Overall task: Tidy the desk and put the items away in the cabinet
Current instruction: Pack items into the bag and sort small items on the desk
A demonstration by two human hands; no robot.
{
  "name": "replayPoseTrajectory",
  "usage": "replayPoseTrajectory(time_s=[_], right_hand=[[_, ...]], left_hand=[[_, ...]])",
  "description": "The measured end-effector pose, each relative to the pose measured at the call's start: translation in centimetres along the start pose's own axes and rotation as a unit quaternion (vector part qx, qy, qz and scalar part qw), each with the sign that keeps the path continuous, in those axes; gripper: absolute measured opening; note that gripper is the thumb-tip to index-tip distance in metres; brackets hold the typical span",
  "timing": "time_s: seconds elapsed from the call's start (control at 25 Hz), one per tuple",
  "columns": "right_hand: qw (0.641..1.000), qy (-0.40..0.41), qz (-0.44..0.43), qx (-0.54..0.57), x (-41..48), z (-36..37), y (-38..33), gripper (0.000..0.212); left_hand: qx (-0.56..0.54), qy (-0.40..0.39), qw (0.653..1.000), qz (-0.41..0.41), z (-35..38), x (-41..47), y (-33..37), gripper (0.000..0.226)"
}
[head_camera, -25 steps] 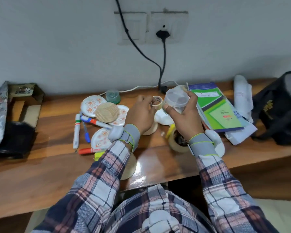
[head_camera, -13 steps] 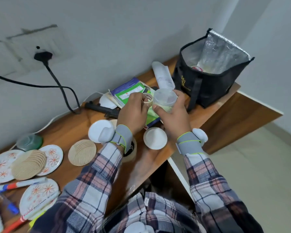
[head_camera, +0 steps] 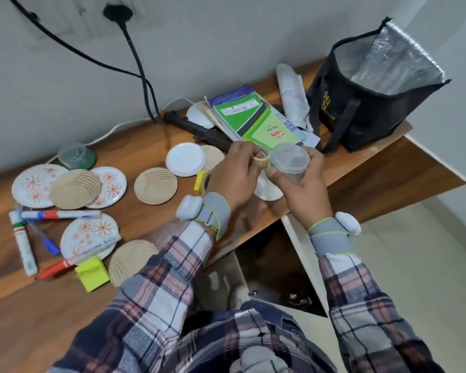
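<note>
My left hand pinches a small roll of tape above the wooden desk. My right hand grips a clear plastic cup, held right beside the tape roll so the two touch. Both hands hover near the desk's front edge, over a white lid. Below the desk, the cabinet stands open with a dark inside.
Flowered plates, ribbed beige coasters, a white lid, markers, yellow sticky notes and a green tub lie on the left. Green booklets, rolled paper and an open black insulated bag stand on the right. Cables hang from the wall.
The view has swung right and then back a little. Both hands keep the tape roll and cup together and have come nearer the desk's front edge, over the open cabinet.
</note>
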State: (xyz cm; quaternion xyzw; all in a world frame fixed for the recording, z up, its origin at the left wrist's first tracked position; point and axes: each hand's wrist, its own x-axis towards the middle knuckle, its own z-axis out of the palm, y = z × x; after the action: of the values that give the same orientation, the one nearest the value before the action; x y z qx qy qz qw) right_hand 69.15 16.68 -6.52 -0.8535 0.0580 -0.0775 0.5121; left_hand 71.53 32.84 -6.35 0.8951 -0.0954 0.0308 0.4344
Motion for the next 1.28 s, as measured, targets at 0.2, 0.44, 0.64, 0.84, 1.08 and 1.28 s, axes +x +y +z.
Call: replayPoseTrajectory(time_s=[0.2, 0.44, 0.64, 0.84, 1.08, 1.28], right_hand=[[1.0, 0.022, 0.011, -0.001, -1.1, -5.8, 2.1, 0.066], [0.993, 0.1, 0.054, 0.028, -3.7, -19.2, 10.5, 0.065], [0.987, 0.142, 0.066, 0.019, -4.1, -30.9, 17.7, 0.062], [0.99, 0.126, 0.062, 0.025, -0.8, -36.3, 20.6, 0.062], [0.995, 0.07, 0.018, 0.068, 7.1, -34.7, 19.3, 0.065], [0.995, 0.016, -0.048, 0.087, 17.7, -31.9, 14.6, 0.068]], left_hand=[[0.001, -0.008, 0.999, 0.034, 4.6, -0.3, 4.7, 0.015], [0.026, -0.061, 0.995, 0.075, 17.9, -1.0, 14.2, 0.014], [-0.002, -0.092, 0.994, 0.058, 30.1, -0.9, 22.3, 0.012], [0.011, -0.07, 0.997, 0.041, 33.8, 1.6, 26.5, 0.009], [0.039, 0.003, 0.999, 0.024, 31.6, 7.6, 26.3, 0.008], [0.021, 0.111, 0.993, 0.026, 26.7, 16.0, 24.6, 0.015]])
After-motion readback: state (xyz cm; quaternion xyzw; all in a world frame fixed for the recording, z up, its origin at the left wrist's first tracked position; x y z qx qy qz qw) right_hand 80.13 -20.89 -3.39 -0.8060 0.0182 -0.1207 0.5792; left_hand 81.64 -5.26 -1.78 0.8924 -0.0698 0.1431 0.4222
